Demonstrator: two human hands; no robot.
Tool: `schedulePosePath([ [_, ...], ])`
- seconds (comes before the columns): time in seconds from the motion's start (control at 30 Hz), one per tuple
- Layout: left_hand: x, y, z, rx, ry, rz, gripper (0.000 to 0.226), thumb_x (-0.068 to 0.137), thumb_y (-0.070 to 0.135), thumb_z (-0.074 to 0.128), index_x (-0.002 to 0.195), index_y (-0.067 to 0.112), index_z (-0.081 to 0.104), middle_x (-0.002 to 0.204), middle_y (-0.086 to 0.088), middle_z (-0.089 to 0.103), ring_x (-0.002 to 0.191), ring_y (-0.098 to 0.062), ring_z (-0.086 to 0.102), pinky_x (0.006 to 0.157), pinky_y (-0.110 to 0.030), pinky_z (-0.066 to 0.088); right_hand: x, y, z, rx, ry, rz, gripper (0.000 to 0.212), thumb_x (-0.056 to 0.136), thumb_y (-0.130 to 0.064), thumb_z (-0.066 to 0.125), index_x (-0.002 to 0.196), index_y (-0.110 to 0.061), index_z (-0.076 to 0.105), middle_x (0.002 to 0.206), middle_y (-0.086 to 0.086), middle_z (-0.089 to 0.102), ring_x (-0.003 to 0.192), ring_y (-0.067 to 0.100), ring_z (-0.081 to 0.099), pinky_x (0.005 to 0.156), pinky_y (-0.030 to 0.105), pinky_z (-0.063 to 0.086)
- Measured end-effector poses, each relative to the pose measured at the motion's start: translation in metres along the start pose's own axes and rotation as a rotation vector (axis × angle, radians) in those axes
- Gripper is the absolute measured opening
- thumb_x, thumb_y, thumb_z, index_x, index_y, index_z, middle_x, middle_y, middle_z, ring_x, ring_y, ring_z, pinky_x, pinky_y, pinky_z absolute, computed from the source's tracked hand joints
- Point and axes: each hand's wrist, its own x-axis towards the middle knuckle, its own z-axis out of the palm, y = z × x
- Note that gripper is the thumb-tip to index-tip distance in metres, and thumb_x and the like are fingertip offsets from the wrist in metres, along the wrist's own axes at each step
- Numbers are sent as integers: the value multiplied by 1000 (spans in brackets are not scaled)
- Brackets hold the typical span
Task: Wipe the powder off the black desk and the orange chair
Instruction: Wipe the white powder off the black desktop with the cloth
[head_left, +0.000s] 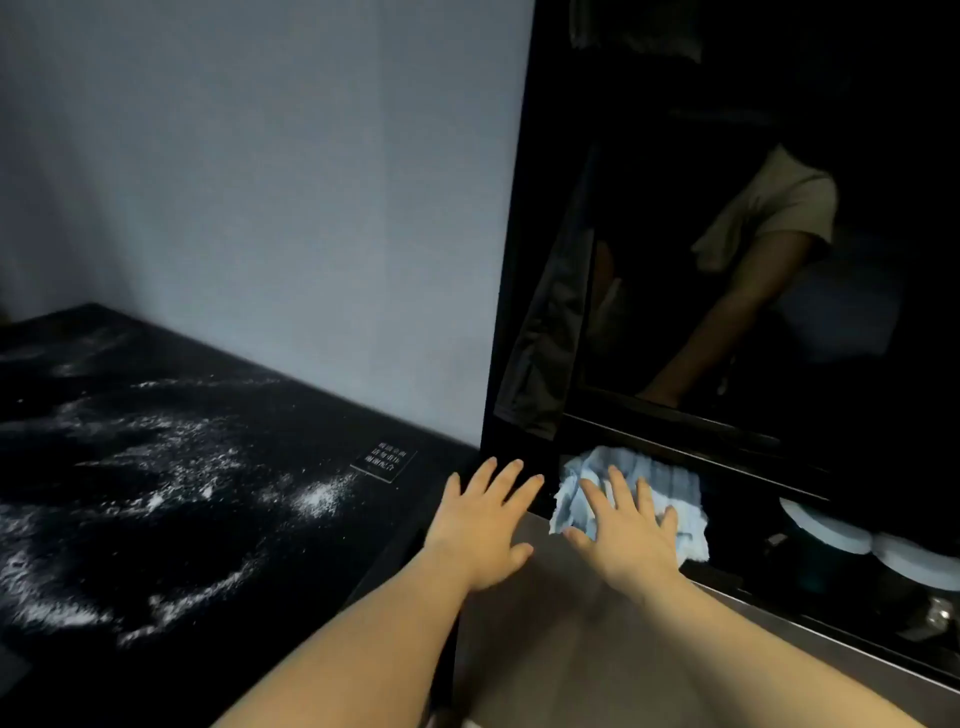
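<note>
1. Step in hand, as judged: fetching the cloth (670, 491); no wiping yet. The powder (156, 467) lies in streaks over the left and middle of the black desk (311, 410). A denser patch sits just left of a small label plate (383, 461) near the desk's right edge.
2. Right hand (628, 535): fingers straight and spread, palm down on the cloth, pressing it rather than gripping it. The cloth lies crumpled on a low dark ledge beyond the desk's right edge, at the foot of a glossy dark panel (675, 130).
3. Left hand (480, 525): fingers straight and spread, holding nothing, over the desk's right edge. Whether it touches the surface cannot be told.
4. To do the step well: bunch the cloth into a firm pad and start at the desk's back edge. Pull overlapping strokes toward one edge so the powder gathers instead of scattering. Turn to a clean face once the cloth loads up.
5. Hidden or unclear:
   - The orange chair is not in view.
   - The desk's left and front edges are cut off.
   - The panel gives only a dim reflection of an arm and sleeve.
   - Two pale round things (826, 530) at lower right are too dark to identify.
</note>
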Motion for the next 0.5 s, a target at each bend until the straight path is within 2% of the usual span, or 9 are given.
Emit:
schedulePosePath([
  [0.13, 23, 20, -3, -13, -47, 48, 75, 94, 47, 42, 151, 32, -4, 160, 4, -7, 147, -22, -5, 116, -50, 12, 11, 13, -5, 51, -27, 72, 66, 95, -56, 36, 150, -40, 3, 159, -4, -13, 146, 31, -11, 113, 60, 5],
  [0.33, 55, 32, -7, -72, -101, 0, 70, 96, 46, 39, 152, 28, 2, 160, 3, -4, 147, -25, 2, 114, -48, 21, 32, 22, -12, 159, -35, 194, 67, 92, -55, 41, 148, -45, 5, 158, -4, 2, 144, 32, 5, 108, 62, 18],
  [0.43, 70, 36, -8, -98, -156, -27, 69, 96, 45, 39, 152, 26, 3, 160, 2, -2, 146, -26, 4, 112, -48, 22, 43, 25, -18, 225, -84, 267, 75, 90, -54, 47, 148, -46, 1, 159, -3, 5, 142, 31, 12, 106, 62, 19],
  [0.5, 80, 39, -6, -119, -186, -33, 68, 97, 44, 40, 152, 25, 4, 160, 1, -2, 146, -27, 6, 111, -48, 23, 48, 28, -21, 261, -127, 320, 81, 86, -52, 55, 148, -45, 3, 156, 0, 15, 141, 31, 16, 107, 63, 20],
])
